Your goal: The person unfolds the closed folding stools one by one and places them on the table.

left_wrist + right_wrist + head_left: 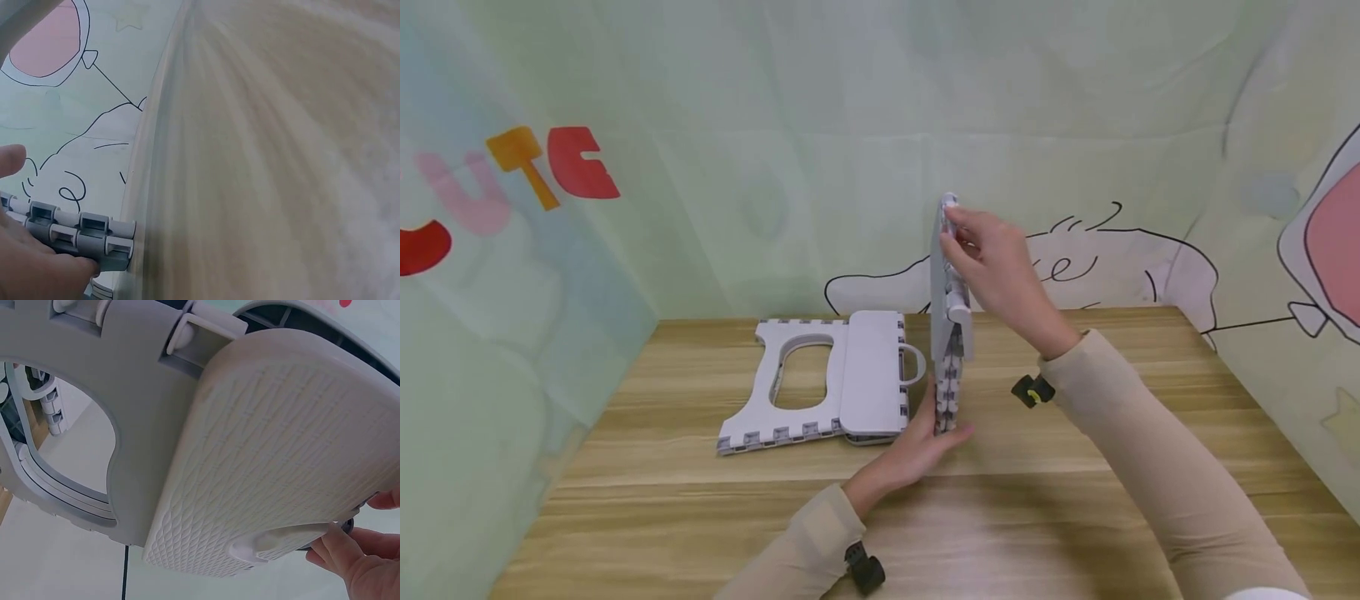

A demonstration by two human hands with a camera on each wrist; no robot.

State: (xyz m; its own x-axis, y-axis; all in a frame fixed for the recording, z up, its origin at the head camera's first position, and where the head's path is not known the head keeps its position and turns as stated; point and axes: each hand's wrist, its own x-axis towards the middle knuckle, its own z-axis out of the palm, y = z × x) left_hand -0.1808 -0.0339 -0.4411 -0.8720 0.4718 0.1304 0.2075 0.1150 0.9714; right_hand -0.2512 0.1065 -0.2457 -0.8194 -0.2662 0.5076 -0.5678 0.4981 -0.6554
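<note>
Evidently a two-hand hold: one folding stool (943,325) upright, narrow edge towards the head camera, between the right hand (996,258) near the top and the left hand (916,450) at the lower end. Position: just right of a second stool (872,375), which lies flat on the table (1060,517). Right thumb and fingers pinch the rim of the seat panel (275,462). Left thumb and fingers spread apart, the lower end between them; whether they clamp it, cannot tell.

To do this well, I judge: left palm takes the weight, right pinch steers and checks tipping. Fingertips belong on solid rim, away from hinge gaps, which could nip skin if the frame (147,394) shifts. Allow space leftward; the second stool's loop handle (914,364) sits near and might snag.

Hard to make out: the upright stool's broad faces, only a thin strip from the head; the right wrist view shows seat and frame, cropped at the borders. Left wrist view cuts off much of the left hand. Contact between lower end and table unclear.
</note>
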